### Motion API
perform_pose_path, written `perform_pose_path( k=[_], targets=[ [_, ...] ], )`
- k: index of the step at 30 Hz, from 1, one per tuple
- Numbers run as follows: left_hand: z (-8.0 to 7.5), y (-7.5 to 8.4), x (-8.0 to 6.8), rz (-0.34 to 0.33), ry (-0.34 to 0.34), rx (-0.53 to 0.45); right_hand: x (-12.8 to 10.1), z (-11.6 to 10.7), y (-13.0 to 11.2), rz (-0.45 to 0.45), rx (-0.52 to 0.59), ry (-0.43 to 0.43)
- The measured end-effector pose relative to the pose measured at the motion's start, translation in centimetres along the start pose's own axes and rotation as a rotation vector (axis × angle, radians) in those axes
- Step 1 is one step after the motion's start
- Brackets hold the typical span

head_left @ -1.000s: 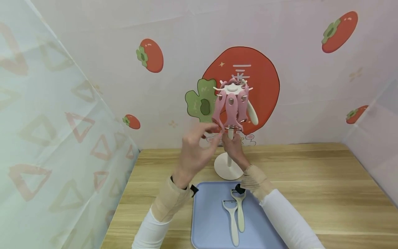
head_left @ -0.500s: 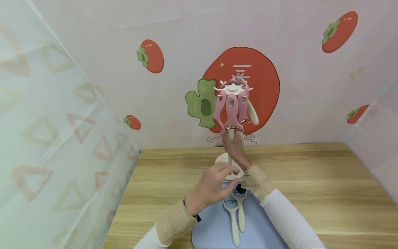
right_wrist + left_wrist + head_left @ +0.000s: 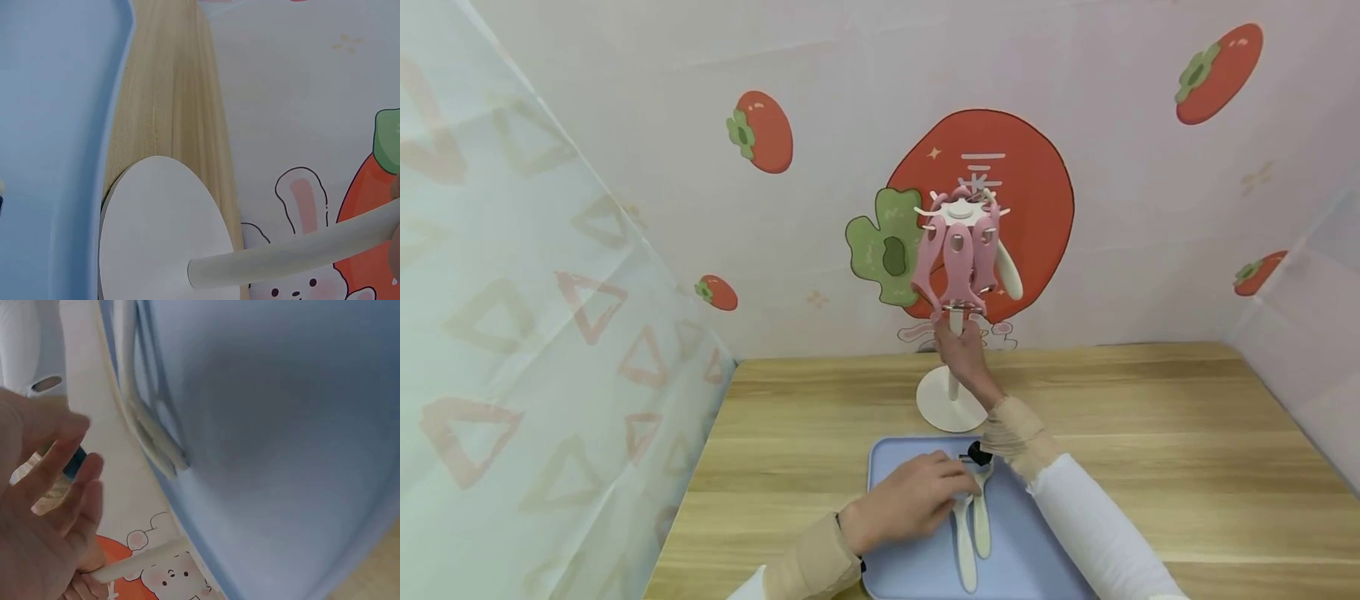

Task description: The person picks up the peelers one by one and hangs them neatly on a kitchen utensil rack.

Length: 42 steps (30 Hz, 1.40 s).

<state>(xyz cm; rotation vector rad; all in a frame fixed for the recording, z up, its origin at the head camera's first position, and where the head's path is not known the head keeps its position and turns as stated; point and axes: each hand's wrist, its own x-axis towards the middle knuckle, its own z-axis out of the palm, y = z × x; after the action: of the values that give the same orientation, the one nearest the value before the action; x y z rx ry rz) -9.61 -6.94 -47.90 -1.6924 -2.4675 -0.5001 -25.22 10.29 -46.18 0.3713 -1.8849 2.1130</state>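
The left hand (image 3: 906, 504) rests on the light blue plastic tray (image 3: 895, 550), fingers loosely curled over the heads of two cream plastic peelers (image 3: 970, 537) lying there. Further right, the right hand (image 3: 962, 354) wraps its fingers round the white rack's pole (image 3: 294, 253), under hanging pink peelers (image 3: 958, 262), on the wooden table (image 3: 1150, 433).

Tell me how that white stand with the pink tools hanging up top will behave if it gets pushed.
The stand looks top-heavy: pink peelers cluster high on a thin pole above a small round base, so a push up high would probably tip it. The right hand grips the pole, likely steadying it. It seems like light plastic, so it would probably slide easily.
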Motion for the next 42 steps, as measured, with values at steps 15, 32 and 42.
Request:
perform_pose_path(
  k=[15,32,42],
  targets=[
    [1.0,0.9,-0.9,0.009,-0.216,0.162,0.1,0.1,0.0,0.038,-0.003,0.008],
    [1.5,3.1,-1.6,-0.427,-0.12,0.07,-0.3,0.0,0.0,0.069,-0.021,0.019],
    [2.1,4.4,-0.8,-0.794,-0.195,-0.081,0.0,-0.1,0.0,0.037,-0.012,0.002]
  ],
)
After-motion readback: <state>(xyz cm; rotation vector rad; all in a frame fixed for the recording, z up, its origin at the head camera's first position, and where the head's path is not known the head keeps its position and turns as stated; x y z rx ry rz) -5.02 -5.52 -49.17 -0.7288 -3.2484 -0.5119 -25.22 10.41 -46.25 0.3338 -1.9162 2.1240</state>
